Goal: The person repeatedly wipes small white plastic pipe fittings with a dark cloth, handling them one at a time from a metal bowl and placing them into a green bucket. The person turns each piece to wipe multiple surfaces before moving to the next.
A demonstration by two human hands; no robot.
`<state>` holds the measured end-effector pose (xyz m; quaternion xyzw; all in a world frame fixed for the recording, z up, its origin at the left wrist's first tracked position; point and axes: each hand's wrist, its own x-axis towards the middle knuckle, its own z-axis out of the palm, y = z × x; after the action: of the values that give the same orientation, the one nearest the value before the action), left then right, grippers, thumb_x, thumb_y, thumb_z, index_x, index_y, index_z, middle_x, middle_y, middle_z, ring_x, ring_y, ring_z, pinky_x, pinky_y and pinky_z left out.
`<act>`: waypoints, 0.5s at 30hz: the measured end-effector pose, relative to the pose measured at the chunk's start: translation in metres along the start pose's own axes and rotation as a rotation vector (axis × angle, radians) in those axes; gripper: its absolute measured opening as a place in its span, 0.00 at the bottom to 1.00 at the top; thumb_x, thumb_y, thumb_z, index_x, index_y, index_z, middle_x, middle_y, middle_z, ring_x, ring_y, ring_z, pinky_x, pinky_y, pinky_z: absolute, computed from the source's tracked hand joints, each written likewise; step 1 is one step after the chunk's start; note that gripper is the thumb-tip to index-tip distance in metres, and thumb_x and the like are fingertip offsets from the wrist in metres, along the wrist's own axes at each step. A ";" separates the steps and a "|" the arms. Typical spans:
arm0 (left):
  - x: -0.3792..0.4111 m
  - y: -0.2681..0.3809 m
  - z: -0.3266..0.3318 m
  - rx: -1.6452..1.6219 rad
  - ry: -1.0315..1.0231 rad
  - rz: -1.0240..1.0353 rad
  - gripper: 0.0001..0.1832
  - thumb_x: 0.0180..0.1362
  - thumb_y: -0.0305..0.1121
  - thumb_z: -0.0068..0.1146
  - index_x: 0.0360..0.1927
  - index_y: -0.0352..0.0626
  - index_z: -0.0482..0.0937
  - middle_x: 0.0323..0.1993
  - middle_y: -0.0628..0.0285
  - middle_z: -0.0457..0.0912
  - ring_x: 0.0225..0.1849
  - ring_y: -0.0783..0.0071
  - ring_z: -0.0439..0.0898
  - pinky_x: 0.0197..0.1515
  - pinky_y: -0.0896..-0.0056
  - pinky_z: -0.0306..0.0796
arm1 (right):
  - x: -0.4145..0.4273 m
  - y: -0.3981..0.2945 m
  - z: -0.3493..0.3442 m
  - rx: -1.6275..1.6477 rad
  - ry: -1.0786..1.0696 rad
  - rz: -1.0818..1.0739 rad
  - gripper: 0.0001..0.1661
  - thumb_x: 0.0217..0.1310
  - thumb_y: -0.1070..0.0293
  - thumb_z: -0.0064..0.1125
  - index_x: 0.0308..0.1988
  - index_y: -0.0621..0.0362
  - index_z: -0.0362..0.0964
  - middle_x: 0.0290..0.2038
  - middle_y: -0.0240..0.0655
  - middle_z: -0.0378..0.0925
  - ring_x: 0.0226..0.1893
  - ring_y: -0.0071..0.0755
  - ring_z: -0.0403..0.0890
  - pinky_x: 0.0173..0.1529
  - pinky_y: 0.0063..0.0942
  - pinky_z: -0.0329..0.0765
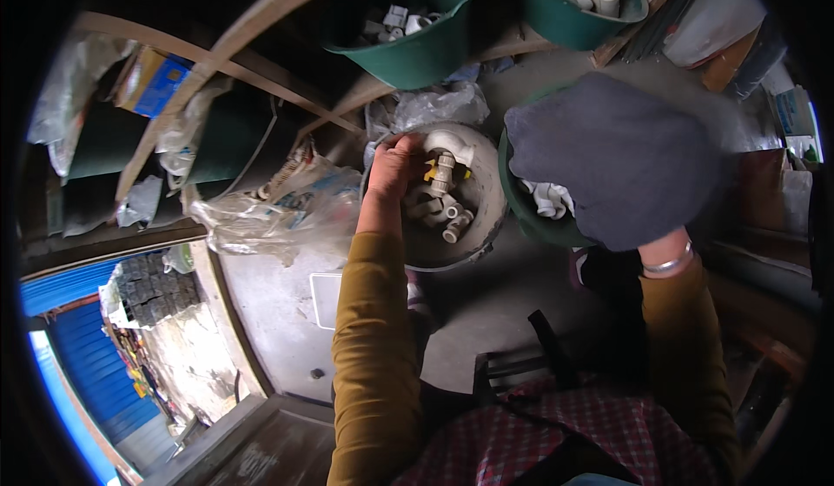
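My left hand (395, 163) reaches to the left rim of a grey bucket (485, 225); its fingertips are partly hidden, so I cannot tell whether they hold anything. Inside lie a white curved pipe fitting (451, 143), a plastic valve with a yellow handle (444, 174) and several pale pipe fittings (458, 225). A dark grey cloth (612, 154) is in my right hand (666, 250), whose fingers it covers. The cloth hangs over a green tub (547, 228) in which white fittings (550, 198) show.
Two green tubs (417, 62) (567, 30) with fittings stand beyond. Crumpled clear plastic bags (293, 215) lie at the left, below a wooden frame (221, 49). A small dark seat (511, 372) is close to my body. Boxes line the right side.
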<state>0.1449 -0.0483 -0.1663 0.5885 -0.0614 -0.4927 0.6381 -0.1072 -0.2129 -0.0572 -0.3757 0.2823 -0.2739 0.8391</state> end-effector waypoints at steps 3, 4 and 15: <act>-0.058 0.068 0.044 0.037 -0.078 0.080 0.18 0.49 0.37 0.56 0.40 0.35 0.72 0.29 0.61 0.76 0.24 0.68 0.78 0.31 0.69 0.75 | 0.000 -0.008 0.020 -0.015 -0.078 -0.058 0.28 0.47 0.74 0.52 0.52 0.56 0.63 0.48 0.40 0.69 0.50 0.37 0.69 0.55 0.30 0.64; -0.074 0.080 0.056 0.068 -0.091 0.101 0.18 0.49 0.36 0.57 0.40 0.35 0.71 0.29 0.60 0.76 0.24 0.68 0.78 0.30 0.70 0.75 | 0.000 -0.004 0.026 -0.045 -0.106 -0.072 0.28 0.46 0.74 0.52 0.52 0.56 0.63 0.48 0.40 0.69 0.50 0.37 0.69 0.55 0.30 0.64; -0.185 0.067 0.108 0.416 0.188 0.407 0.19 0.59 0.43 0.46 0.29 0.32 0.71 0.18 0.61 0.72 0.22 0.77 0.67 0.26 0.74 0.64 | -0.071 0.001 0.094 -1.162 -0.420 -0.920 0.33 0.34 0.79 0.52 0.49 0.52 0.66 0.39 0.40 0.72 0.39 0.46 0.73 0.43 0.34 0.72</act>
<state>0.0175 -0.0047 0.0134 0.7250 -0.2183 -0.2752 0.5925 -0.0925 -0.1198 0.0138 -0.8799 0.0309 -0.3257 0.3445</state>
